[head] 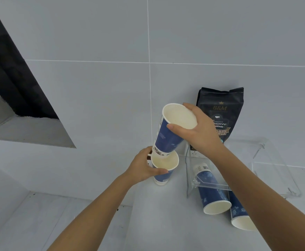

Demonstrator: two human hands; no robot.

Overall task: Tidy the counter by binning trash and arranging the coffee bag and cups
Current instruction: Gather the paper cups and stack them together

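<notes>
Over the tabletop (157, 223) my right hand (197, 134) grips a tilted blue cup (166, 136) by its rim, base at the mouth of an upright cup (163, 169) clamped in my left hand (142, 169). Coffee bag (220, 109) stands by the wall, behind a clear tray (274, 169) w/ two cups (211, 192) lying down.

I count four blue paper cups (168, 134), one dark coffee bag (220, 109), one clear plastic box (267, 160), and two bare hands (200, 131).
</notes>
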